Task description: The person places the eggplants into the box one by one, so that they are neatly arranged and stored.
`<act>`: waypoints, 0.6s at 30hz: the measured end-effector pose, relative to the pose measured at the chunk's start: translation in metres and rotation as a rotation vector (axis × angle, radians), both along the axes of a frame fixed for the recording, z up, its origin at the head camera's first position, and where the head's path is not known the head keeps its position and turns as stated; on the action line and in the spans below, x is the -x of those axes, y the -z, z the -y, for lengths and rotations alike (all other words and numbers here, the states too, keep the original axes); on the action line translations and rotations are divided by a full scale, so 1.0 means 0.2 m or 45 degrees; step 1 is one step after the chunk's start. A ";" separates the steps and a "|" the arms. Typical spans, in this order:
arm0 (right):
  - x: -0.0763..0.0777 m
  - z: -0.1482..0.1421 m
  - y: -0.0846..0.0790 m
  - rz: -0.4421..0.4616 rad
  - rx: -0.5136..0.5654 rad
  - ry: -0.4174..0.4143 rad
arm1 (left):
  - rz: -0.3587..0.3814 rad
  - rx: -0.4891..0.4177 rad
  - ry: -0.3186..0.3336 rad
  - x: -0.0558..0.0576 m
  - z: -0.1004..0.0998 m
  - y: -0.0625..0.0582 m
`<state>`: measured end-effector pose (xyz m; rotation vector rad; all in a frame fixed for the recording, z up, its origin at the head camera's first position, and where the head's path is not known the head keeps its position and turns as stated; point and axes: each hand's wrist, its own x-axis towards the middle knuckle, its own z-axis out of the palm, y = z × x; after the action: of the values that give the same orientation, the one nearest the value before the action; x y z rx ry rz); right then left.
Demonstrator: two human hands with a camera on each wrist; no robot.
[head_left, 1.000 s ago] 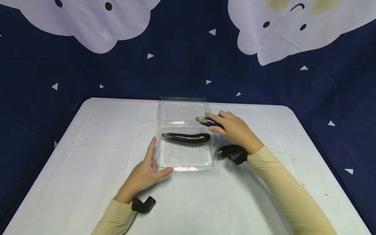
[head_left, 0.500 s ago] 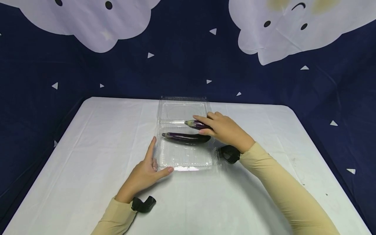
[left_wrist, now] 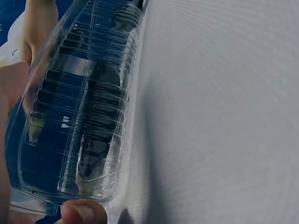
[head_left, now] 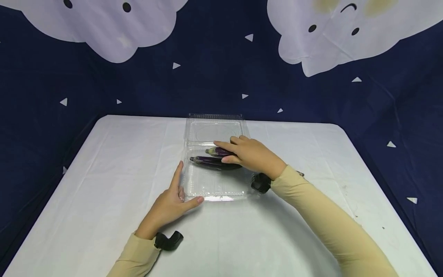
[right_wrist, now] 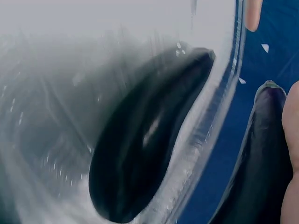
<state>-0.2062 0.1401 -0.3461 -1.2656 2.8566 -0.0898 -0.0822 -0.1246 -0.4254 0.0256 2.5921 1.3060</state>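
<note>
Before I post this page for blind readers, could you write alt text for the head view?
A person's right hand holds an eggplant over an open clear plastic container, just beyond a second eggplant lying inside. The left hand touches the container's near left corner, on a white-covered table before a cloud-patterned navy backdrop.

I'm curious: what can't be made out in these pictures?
Head view: one end of the slim purple eggplant, behind the right hand holding it.
Head view: the right end of the glossy black-purple eggplant inside the clear plastic container, behind that hand.
Head view: what the small mottled tip belongs to, behind the beige fabric right sleeve.
Right wrist view: the held eggplant's lower part, cut off by the bottom edge.
</note>
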 end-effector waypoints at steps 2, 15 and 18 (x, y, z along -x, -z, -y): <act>0.00 0.03 0.01 0.015 -0.027 -0.002 | 0.000 0.004 0.000 0.00 0.00 0.00; -0.01 0.21 0.06 0.114 -0.146 -0.048 | -0.019 0.013 -0.002 0.00 0.01 0.00; -0.02 0.23 0.07 0.087 -0.150 -0.096 | -0.014 0.030 0.003 0.00 0.01 0.00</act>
<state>-0.2027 0.0939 -0.3610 -1.3183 2.7092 0.0347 -0.0824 -0.1271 -0.4261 0.0318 2.6156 1.2775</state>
